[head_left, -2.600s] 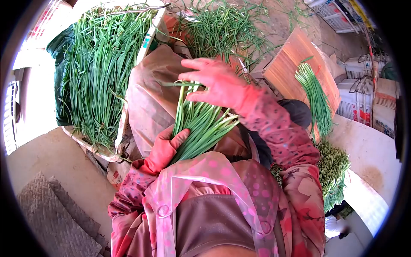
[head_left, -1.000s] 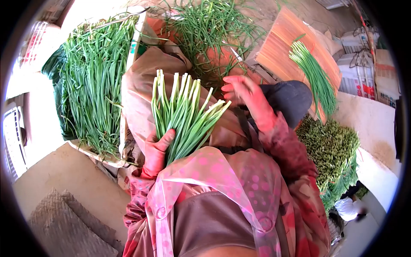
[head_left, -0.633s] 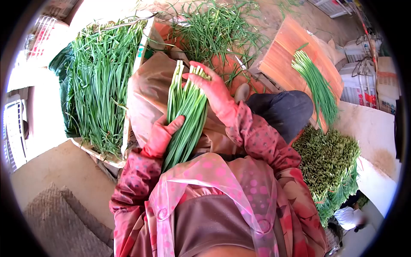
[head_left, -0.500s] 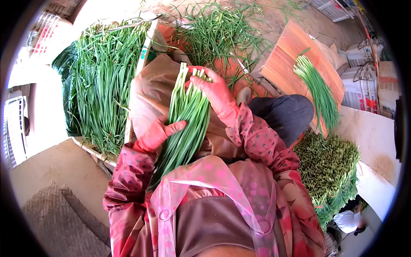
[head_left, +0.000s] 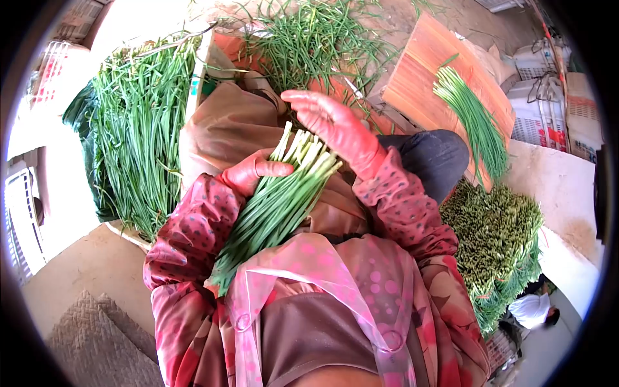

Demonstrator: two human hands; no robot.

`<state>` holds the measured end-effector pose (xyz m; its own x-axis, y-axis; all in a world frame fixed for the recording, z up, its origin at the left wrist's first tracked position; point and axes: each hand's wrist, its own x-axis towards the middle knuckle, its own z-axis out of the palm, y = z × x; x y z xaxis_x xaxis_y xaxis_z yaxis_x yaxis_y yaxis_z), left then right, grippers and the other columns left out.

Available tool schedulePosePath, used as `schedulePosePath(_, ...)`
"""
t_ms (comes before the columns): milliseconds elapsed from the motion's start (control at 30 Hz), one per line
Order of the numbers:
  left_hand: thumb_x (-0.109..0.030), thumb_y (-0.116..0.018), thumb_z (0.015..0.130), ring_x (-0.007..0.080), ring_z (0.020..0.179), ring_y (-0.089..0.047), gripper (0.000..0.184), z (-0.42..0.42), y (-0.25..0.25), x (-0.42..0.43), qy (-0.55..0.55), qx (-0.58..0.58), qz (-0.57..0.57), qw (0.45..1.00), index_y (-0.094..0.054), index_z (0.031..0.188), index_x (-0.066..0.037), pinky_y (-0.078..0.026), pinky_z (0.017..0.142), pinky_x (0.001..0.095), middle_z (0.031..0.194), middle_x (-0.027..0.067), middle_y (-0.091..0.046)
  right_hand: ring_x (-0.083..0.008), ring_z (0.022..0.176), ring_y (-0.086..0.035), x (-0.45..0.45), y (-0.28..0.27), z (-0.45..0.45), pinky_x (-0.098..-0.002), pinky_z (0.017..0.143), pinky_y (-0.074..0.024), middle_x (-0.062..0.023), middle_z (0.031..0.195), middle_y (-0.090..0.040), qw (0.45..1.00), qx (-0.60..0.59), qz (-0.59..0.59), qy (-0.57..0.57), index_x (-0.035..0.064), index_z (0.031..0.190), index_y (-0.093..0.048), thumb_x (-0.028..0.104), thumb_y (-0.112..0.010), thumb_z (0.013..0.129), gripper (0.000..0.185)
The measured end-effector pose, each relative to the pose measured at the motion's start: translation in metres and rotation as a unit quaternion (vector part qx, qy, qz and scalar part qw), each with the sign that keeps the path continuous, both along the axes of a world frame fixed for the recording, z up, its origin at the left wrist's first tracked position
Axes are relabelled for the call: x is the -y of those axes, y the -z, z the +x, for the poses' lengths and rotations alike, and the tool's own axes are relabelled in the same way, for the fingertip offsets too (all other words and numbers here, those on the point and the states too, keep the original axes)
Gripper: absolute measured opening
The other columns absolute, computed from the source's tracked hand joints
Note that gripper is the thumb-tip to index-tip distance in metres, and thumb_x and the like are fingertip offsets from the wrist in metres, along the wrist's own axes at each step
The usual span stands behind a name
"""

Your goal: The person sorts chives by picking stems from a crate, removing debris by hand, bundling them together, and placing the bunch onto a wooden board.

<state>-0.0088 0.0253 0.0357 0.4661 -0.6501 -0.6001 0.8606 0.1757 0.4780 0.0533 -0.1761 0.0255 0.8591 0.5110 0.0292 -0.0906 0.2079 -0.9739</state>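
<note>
My left hand [head_left: 255,171], in a red glove, grips a bunch of long green stalks [head_left: 277,206] near its pale ends, thumb lying across the top. The bunch rests over my lap, its pale ends pointing up and its green leaves slanting down to the left. My right hand [head_left: 335,129], also gloved in red, is held just above the pale ends with its fingers stretched out and nothing in them. On a wooden board [head_left: 412,80] at the right lies another bunch [head_left: 474,122], pale ends toward the top.
A crate [head_left: 198,74] full of green stalks [head_left: 138,135] stands at the left. Loose leaves [head_left: 316,45] are heaped beyond my knees. Stacked bunches [head_left: 493,232] are at the right, with a person [head_left: 532,311] farther off below. Baskets [head_left: 538,109] stand at the upper right.
My left hand has moved up the bunch toward the pale ends. My right hand has come off those ends and opened above them. The bunch now slants more to the right at its top.
</note>
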Motion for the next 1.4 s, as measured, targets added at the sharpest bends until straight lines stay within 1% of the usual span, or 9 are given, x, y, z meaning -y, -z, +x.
schedulePosePath(200, -0.031, -0.075, 0.076, 0.0182, 0.093, -0.063, 0.057, 0.006, 0.002, 0.002, 0.017, 0.012, -0.01, 1.0, -0.055, 0.12, -0.001, -0.049, 0.088, 0.0326, 0.106, 0.0087, -0.065, -0.0229, 0.111, -0.058, -0.005, 0.012, 0.0, -0.0347, 0.093, -0.0469, -0.0136, 0.121, -0.061, 0.969, 0.082, -0.114, -0.205, -0.0007, 0.121, -0.058, 0.036, -0.047, 0.099, 0.044)
schedulePosePath(400, -0.029, -0.073, 0.078, 0.0174, 0.089, -0.065, 0.051, 0.002, 0.002, 0.0, -0.006, -0.023, 0.026, 0.999, -0.058, 0.119, -0.001, -0.051, 0.084, 0.0314, 0.104, 0.0083, -0.067, -0.0184, 0.118, -0.052, 0.046, -0.016, -0.008, -0.0293, 0.1, -0.0404, -0.0114, 0.125, -0.058, 0.989, -0.083, -0.104, 0.064, -0.0019, 0.13, -0.049, 0.031, -0.052, 0.097, 0.046)
schedulePosePath(500, -0.023, -0.069, 0.084, 0.0183, 0.095, -0.064, 0.046, 0.006, 0.0, -0.003, -0.005, -0.045, 0.038, 0.998, -0.056, 0.122, 0.0, -0.05, 0.087, 0.0312, 0.11, 0.0093, -0.065, -0.0202, 0.13, -0.04, 0.055, -0.005, -0.049, -0.0303, 0.108, -0.0321, -0.0151, 0.14, -0.042, 0.988, -0.141, -0.051, 0.038, -0.0021, 0.141, -0.031, 0.034, -0.055, 0.095, 0.063)
schedulePosePath(667, -0.03, -0.065, 0.087, 0.0159, 0.073, -0.066, 0.033, 0.006, -0.002, -0.002, 0.025, -0.115, 0.1, 0.988, -0.067, 0.103, -0.001, -0.053, 0.07, 0.0294, 0.089, 0.0074, -0.07, -0.0242, 0.129, -0.044, -0.005, 0.028, -0.08, -0.0334, 0.106, -0.0337, -0.0178, 0.137, -0.046, 0.991, 0.003, -0.1, 0.093, -0.001, 0.139, -0.036, 0.035, -0.059, 0.093, 0.062)
schedulePosePath(800, -0.023, -0.06, 0.086, 0.015, 0.069, -0.064, 0.024, 0.001, 0.006, -0.011, 0.015, -0.101, 0.04, 0.994, -0.067, 0.095, -0.002, -0.053, 0.067, 0.0294, 0.083, 0.006, -0.069, -0.0221, 0.116, -0.054, -0.023, 0.025, -0.066, -0.0339, 0.098, -0.0419, -0.013, 0.127, -0.056, 0.97, 0.064, -0.208, 0.109, 0.0033, 0.135, -0.044, 0.033, -0.068, 0.086, 0.062)
schedulePosePath(933, -0.017, -0.058, 0.083, 0.0139, 0.066, -0.062, 0.018, 0.0, 0.018, -0.015, 0.034, 0.016, 0.033, 0.999, -0.066, 0.09, -0.002, -0.051, 0.066, 0.0281, 0.079, 0.0044, -0.067, -0.0143, 0.1, -0.06, -0.036, 0.025, -0.053, -0.0277, 0.088, -0.0472, -0.0072, 0.113, -0.064, 0.994, -0.058, -0.085, 0.046, 0.0039, 0.122, -0.057, 0.02, -0.072, 0.082, 0.046)
schedulePosePath(1067, -0.019, -0.057, 0.084, 0.0123, 0.07, -0.061, 0.021, 0.001, 0.017, -0.018, 0.048, 0.018, 0.002, 0.999, -0.064, 0.095, -0.003, -0.05, 0.068, 0.0278, 0.084, 0.004, -0.066, -0.0082, 0.081, -0.059, -0.044, 0.023, -0.044, -0.024, 0.073, -0.0487, -0.0017, 0.087, -0.064, 0.986, -0.151, -0.072, 0.029, 0.0047, 0.09, -0.064, 0.01, -0.07, 0.08, 0.013)
schedulePosePath(1333, -0.03, -0.065, 0.086, 0.0135, 0.092, -0.061, 0.045, -0.027, -0.02, -0.04, 0.115, 0.173, 0.126, 0.97, -0.058, 0.12, -0.001, -0.049, 0.087, 0.0296, 0.107, 0.0058, -0.065, -0.0128, 0.073, -0.064, 0.069, -0.079, 0.122, -0.0271, 0.068, -0.0499, -0.0038, 0.085, -0.068, 0.917, 0.206, -0.277, 0.197, 0.0068, 0.09, -0.071, 0.024, -0.065, 0.084, 0.019)
schedulePosePath(1400, -0.019, -0.063, 0.087, 0.0143, 0.078, -0.065, 0.039, -0.024, -0.052, -0.058, 0.168, 0.07, 0.215, 0.96, -0.057, 0.121, -0.001, -0.053, 0.071, 0.0262, 0.103, 0.0074, -0.066, -0.0145, 0.074, -0.064, 0.109, -0.147, 0.151, -0.0269, 0.067, -0.05, -0.0046, 0.087, -0.068, 0.9, 0.247, -0.225, 0.28, 0.0053, 0.097, -0.071, 0.023, -0.066, 0.084, 0.022)
